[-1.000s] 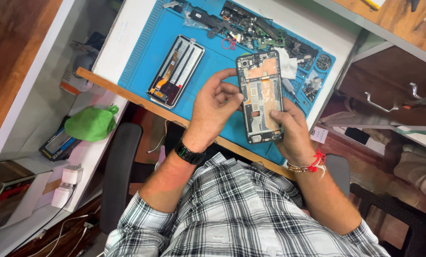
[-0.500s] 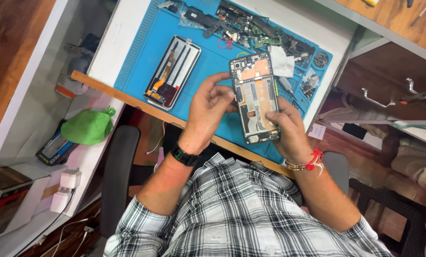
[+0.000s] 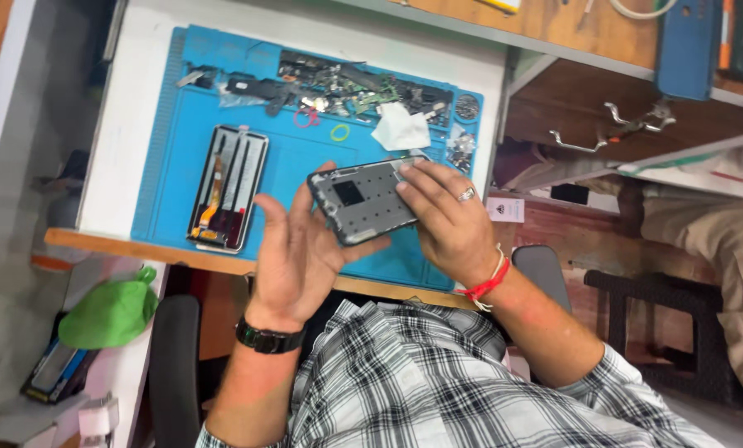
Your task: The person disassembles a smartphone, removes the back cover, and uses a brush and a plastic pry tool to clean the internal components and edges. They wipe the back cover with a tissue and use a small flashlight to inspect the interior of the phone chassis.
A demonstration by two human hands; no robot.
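Observation:
A grey phone frame point(image 3: 365, 201) is held tilted over the blue work mat point(image 3: 297, 162), its flat grey side up. My right hand point(image 3: 446, 220), with a ring and a red wrist thread, grips its right end, fingers across the top. My left hand point(image 3: 293, 249), palm up with fingers spread, supports the frame's lower left edge. A detached phone screen panel point(image 3: 229, 187) with ribbon cables lies on the mat to the left of my left hand.
Several small parts, screws and tools point(image 3: 330, 91) are piled along the mat's far edge beside a white cloth point(image 3: 398, 129). A green cloth point(image 3: 110, 314) lies lower left. A wooden shelf with metal handles point(image 3: 612, 124) stands at the right, and a black chair point(image 3: 172, 365) is below.
The phone frame has been flipped over from its open component side to its plain grey side and turned crosswise. My left hand has opened under it.

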